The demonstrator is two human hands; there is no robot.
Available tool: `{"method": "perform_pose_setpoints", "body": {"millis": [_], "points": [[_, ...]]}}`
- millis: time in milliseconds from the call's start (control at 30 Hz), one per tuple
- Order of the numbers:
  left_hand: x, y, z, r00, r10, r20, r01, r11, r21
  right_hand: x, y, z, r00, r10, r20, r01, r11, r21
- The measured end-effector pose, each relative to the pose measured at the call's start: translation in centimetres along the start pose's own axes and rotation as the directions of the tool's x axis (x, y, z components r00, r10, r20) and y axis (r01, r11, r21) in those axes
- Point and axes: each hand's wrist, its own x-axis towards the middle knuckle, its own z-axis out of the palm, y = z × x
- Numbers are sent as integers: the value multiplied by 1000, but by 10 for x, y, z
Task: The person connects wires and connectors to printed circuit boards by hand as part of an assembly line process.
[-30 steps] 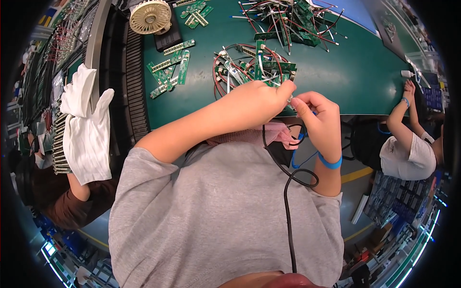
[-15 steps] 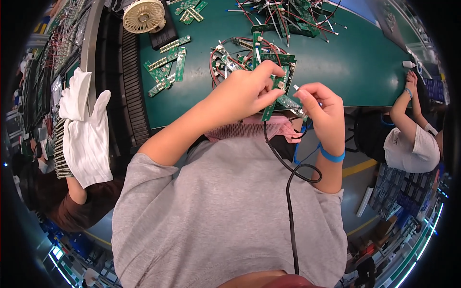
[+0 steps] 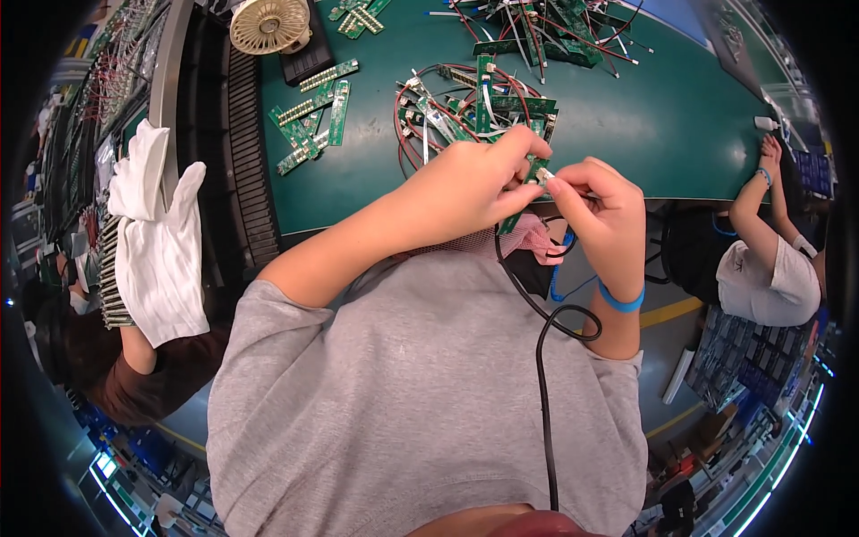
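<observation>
At the table's near edge my left hand point(image 3: 479, 183) is closed on a narrow green circuit board point(image 3: 511, 222), thumb and fingers gripping its sides. My right hand point(image 3: 605, 204), with a blue band at the wrist, pinches a small white plug point(image 3: 548, 175). The plug is up against the white socket on the board, but whether it sits inside cannot be told. My fingers hide part of the board. Just beyond my hands lies a tangle of boards with red, black and white wires point(image 3: 435, 118).
A heap of wired boards point(image 3: 573, 36) lies at the far side. Loose green boards point(image 3: 338, 113) and a cream fan point(image 3: 269, 26) are on the left, beside a black ribbed rail point(image 3: 246, 161). White gloves point(image 3: 161, 259) show at far left. Another person's arm point(image 3: 750, 192) rests at right.
My right hand has brought the white plug left to the board's socket. My left hand has shifted slightly right and nearer with the board.
</observation>
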Motion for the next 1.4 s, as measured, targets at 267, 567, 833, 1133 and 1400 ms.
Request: {"method": "perform_pose_setpoints", "body": {"millis": [267,567,833,1133,1400], "points": [[-4,2,5,999,-7,-34,7,1000,-15,-1,3,0,998,-62,-7,61,998,-24],[-3,-5,9,943,327,-55,-296,905,307,-4,-2,1,1000,-23,17,23,999,-29],[-7,-11,14,911,404,-78,-360,874,328,1,8,3,996,-90,22,92,989,-120],[-1,-9,1,908,335,-251,-271,927,260,2,41,-14,984,-69,165,-76,675,734],[-6,-7,-2,926,253,-281,-239,967,84,7,46,-5,993,-78,-86,107,901,420]]}}
